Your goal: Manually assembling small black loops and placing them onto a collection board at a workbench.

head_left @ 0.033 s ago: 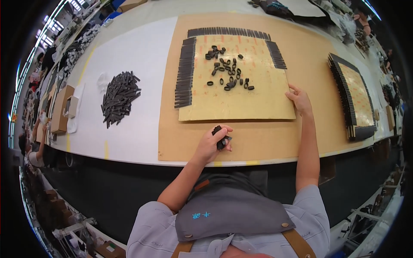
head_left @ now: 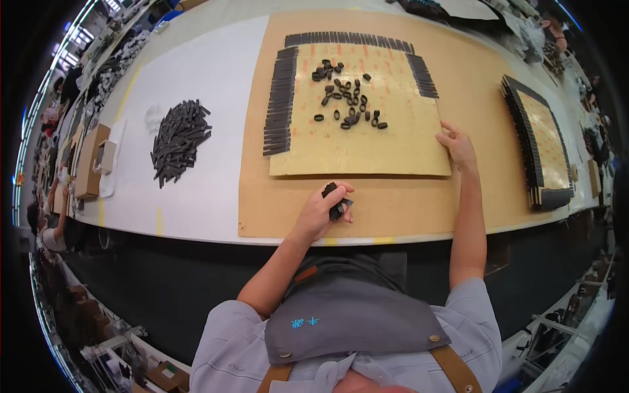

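Note:
My left hand (head_left: 322,211) is closed around a small bundle of black strips (head_left: 333,204), just off the near edge of a yellow board (head_left: 367,154). My right hand (head_left: 459,148) pinches the board's right edge near its front corner, thumb and fingers at the rim. Dark strips (head_left: 278,105) stand side by side along the board's left side, and more line its far edge and the upper part of its right side. Several small black loops (head_left: 350,105) lie scattered on the board's middle. Faint orange marks show on its surface.
A pile of loose black strips (head_left: 180,141) lies on the white tabletop to the left. Further left are a cardboard box (head_left: 92,162) and a smaller box. On the right stands a stack of similar strip-edged boards (head_left: 540,141). A brown sheet (head_left: 259,219) lies beneath the main board.
The whole scene sits slightly higher in the picture, a small shift of view. Both hands keep their holds.

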Demonstrator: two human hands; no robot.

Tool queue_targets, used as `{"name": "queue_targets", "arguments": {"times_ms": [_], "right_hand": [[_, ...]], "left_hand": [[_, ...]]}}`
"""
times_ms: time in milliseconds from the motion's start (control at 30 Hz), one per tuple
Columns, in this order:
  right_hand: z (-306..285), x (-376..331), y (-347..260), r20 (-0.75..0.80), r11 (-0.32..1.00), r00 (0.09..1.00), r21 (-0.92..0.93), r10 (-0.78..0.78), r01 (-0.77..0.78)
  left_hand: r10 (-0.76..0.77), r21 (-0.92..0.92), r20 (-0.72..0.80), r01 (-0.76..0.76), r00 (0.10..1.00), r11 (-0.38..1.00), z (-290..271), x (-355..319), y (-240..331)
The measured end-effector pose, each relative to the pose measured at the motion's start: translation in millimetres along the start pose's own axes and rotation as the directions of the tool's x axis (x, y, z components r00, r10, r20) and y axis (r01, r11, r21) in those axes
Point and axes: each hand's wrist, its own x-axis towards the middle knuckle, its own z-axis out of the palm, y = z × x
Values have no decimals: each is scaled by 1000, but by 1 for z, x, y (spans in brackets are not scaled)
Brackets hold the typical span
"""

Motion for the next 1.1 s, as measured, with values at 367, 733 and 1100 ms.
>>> {"name": "queue_targets", "arguments": {"times_ms": [367,733,1100], "right_hand": [[6,-13,2,-36,998,999,-55,16,-18],[29,-31,-24,-393,795,819,-595,-418,119],[172,-147,-55,417,974,909,207,-5,-90]], "left_hand": [[-84,19,54,83,995,996,-2,-11,0],[-52,-17,97,54,994,998,-6,-4,3],[12,-6,97,-12,995,1000,-2,-4,-1]]}}
